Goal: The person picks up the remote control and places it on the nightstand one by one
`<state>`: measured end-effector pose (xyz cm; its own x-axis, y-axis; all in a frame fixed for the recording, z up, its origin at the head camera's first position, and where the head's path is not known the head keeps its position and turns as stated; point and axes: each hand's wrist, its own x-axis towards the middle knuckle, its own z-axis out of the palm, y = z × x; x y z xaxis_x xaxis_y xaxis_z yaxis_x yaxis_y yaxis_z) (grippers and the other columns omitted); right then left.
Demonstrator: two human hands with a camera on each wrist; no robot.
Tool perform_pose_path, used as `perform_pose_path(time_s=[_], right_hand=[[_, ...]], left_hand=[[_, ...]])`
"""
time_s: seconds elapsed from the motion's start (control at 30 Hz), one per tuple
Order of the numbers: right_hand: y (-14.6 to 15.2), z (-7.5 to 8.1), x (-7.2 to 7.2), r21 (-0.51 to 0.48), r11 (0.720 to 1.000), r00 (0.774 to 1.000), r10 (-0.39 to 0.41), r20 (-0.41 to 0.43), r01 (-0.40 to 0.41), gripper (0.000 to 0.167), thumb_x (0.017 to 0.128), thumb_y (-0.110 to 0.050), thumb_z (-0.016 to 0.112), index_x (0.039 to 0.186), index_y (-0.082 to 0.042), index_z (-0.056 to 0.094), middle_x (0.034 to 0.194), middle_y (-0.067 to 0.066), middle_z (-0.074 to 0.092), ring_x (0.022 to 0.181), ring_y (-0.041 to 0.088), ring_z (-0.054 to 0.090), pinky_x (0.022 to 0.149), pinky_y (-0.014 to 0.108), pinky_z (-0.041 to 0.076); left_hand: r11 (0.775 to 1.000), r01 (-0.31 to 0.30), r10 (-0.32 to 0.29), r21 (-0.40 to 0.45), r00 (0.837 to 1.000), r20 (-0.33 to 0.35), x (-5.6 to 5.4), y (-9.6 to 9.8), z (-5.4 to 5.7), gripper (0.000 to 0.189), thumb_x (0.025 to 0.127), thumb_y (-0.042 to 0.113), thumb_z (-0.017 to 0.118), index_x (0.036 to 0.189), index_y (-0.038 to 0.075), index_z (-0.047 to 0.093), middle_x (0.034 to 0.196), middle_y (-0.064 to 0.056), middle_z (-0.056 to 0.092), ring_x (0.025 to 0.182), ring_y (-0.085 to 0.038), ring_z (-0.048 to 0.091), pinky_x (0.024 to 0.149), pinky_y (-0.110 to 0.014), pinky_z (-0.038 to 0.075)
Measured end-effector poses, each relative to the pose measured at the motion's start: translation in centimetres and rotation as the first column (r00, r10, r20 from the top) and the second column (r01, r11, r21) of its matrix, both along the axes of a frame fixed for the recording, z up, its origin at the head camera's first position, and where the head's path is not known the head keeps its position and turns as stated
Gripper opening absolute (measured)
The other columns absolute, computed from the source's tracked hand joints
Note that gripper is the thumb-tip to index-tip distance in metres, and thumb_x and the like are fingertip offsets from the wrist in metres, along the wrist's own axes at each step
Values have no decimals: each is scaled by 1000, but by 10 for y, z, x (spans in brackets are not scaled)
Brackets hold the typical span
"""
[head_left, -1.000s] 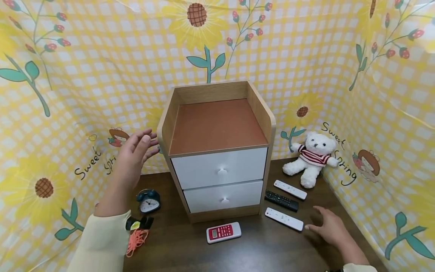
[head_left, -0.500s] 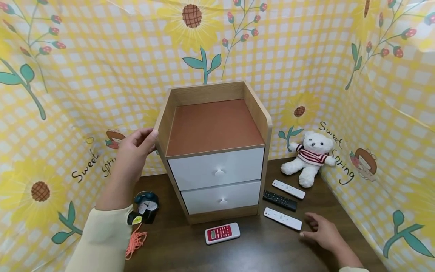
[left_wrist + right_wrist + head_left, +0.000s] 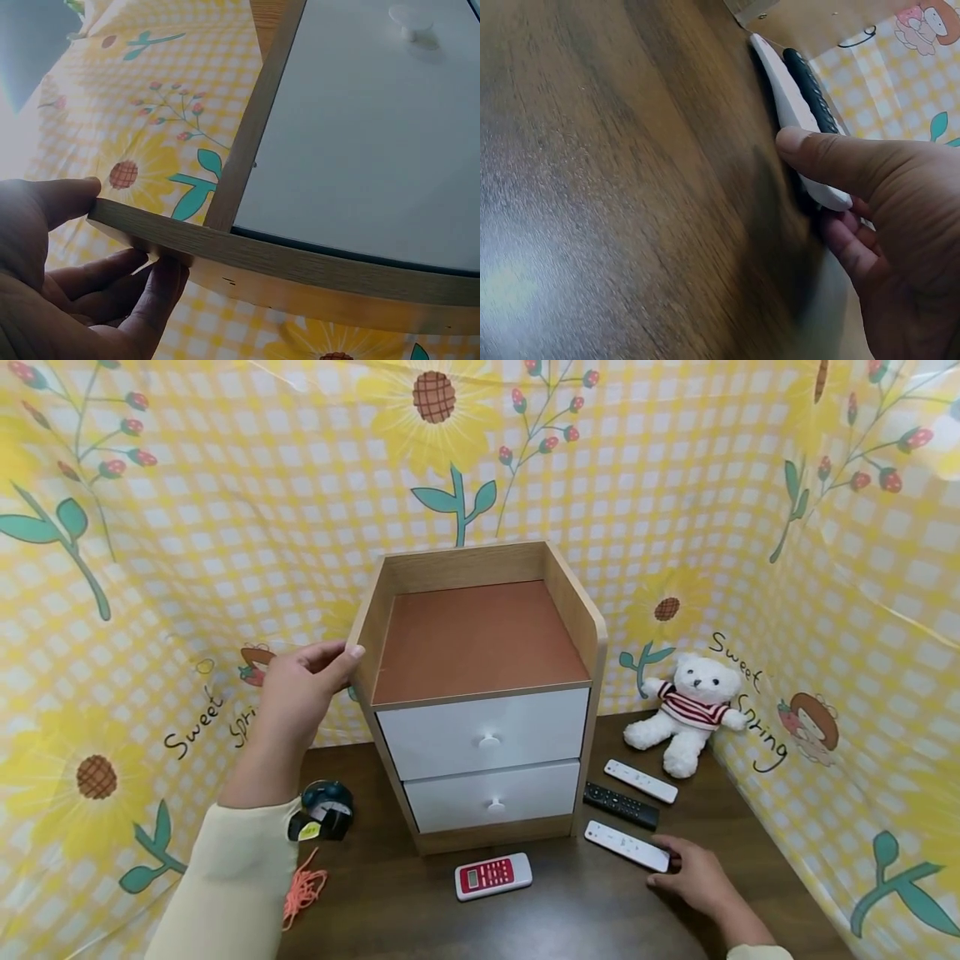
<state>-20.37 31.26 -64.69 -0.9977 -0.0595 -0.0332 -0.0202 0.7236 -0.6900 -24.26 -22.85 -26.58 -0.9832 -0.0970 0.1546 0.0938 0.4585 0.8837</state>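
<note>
A small wooden cabinet [image 3: 480, 643] with two white drawers, both pushed in, stands on the dark table. My left hand [image 3: 303, 689] grips the front edge of its left side panel [image 3: 247, 259], thumb on one face and fingers on the other. At the lower right, my right hand [image 3: 693, 877] holds the near end of a white remote control [image 3: 626, 846] between thumb and fingers. That remote [image 3: 791, 97] appears to lie on the table, beside a black remote [image 3: 621, 804]. Another white remote [image 3: 641, 780] lies behind these two.
A red-and-white remote [image 3: 492, 876] lies before the cabinet. A white teddy bear [image 3: 692, 706] in a striped shirt sits at the back right. To the left are a dark alarm clock [image 3: 327, 802], partly hidden by the wrist strap, and orange cord [image 3: 303, 888]. Patterned cloth surrounds the table.
My left hand has moved right onto the cabinet's side panel and closed its thumb over it. The right hand has moved left to the white remote's end and taken hold of it.
</note>
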Motion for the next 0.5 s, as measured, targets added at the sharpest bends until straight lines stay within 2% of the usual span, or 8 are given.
perform_pose_path(time_s=[0.13,0.23,0.4,0.5], right_hand=[[-3,-2,0,14,1000,999,-6,-34,6,65,77,-18,100,134,-1,75,128,24,75,102,25,77,81,26,61],[-4,-2,0,40,999,999,-9,-53,11,59,78,-16,99,131,-2,77,125,20,76,98,21,75,79,26,60],[-5,-3,-1,64,998,999,-15,-51,18,50,78,-16,98,123,-5,80,110,9,76,87,13,65,72,25,54],[-5,-1,-2,56,998,998,-40,-48,43,45,79,-18,98,119,-6,81,106,7,75,85,13,62,70,25,51]], left_hand=[[1000,7,-7,10,1000,9,-1,1,4,70,105,54,68,156,6,60,154,-14,62,115,-2,64,119,-39,54],[1000,11,-11,26,1000,19,-1,1,5,68,106,52,69,156,5,61,156,-13,61,119,-2,64,118,-35,54],[998,14,-15,60,1000,24,-1,0,4,67,106,47,70,155,3,60,157,-14,59,119,-1,64,107,-21,57],[997,15,-17,80,1000,22,-1,-1,3,67,106,46,71,155,2,60,157,-15,58,116,0,64,101,-16,58]])
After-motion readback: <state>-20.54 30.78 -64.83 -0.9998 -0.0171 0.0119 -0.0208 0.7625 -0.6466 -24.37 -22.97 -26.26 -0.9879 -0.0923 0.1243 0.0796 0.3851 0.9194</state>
